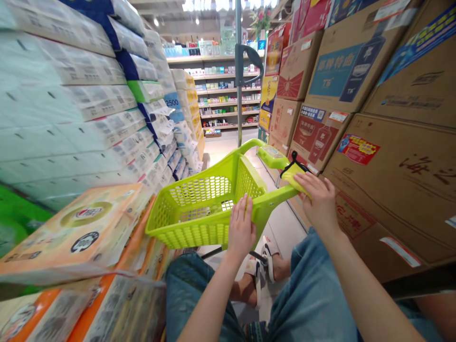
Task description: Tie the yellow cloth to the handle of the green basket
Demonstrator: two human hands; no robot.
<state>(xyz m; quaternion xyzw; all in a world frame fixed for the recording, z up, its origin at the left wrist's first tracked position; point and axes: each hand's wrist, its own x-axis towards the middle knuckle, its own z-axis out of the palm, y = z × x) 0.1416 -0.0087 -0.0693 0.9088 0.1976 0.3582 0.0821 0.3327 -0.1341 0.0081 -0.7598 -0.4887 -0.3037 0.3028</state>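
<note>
A lime-green shopping cart [194, 230] with perforated basket walls stands in front of my knees. No goods show in the part of its basket that I can see. My left hand [242, 225] rests on the near rim, its fingers stretched over the edge. At the handle end, my right hand [318, 197] presses a yellow cloth [294, 173] with black edging and a black loop against the cart's side arm. Its fingertips lie over the cloth and cover part of it. The green handle bar [272, 156] is just beyond the cloth.
Stacked cardboard cartons [399, 161] wall the right side. Packs of tissue paper [103, 95] rise on the left, with an orange pack [99, 209] close by the cart. A grey metal pole [239, 114] stands behind the cart. Shelves of small goods [228, 88] line the back.
</note>
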